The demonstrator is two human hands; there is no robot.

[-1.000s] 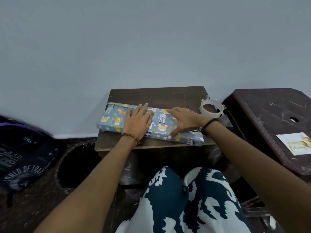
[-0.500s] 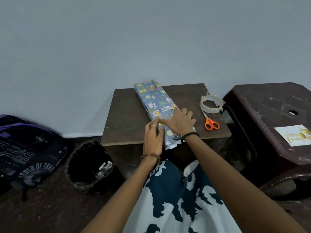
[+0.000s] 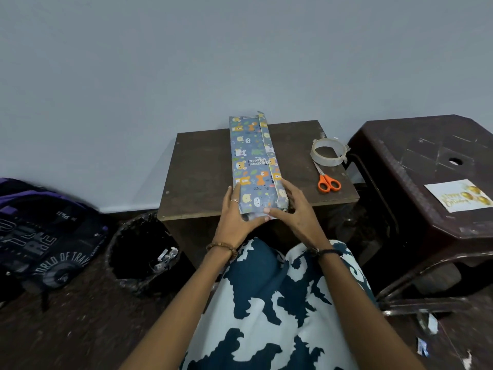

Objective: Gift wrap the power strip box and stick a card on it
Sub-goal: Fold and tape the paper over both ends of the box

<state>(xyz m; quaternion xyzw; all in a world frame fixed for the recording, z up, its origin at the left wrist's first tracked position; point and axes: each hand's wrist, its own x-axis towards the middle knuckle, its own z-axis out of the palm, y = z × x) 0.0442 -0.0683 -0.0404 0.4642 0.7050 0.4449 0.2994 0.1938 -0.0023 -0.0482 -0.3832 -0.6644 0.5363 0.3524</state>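
The power strip box (image 3: 252,156), wrapped in blue animal-print paper, lies lengthwise on a small dark wooden table (image 3: 200,169), its far end toward the wall. A paper seam runs along its top right. My left hand (image 3: 234,220) presses straight fingers against the left side of the near end. My right hand (image 3: 296,212) cups the near right corner, fingers curled on the side and thumb pressing the loose paper at the open near end. The birthday card (image 3: 457,198) lies on a dark plastic stool (image 3: 416,161) at the right.
A roll of clear tape (image 3: 327,151) and orange-handled scissors (image 3: 328,182) lie on the table's right part. A black bin (image 3: 141,249) stands on the floor left of the table, with a dark backpack (image 3: 40,236) further left. A grey wall is close behind.
The wrapped box was turned from lying crosswise to pointing away from me. Both hands moved from its top to its near end, and the scissors came into view.
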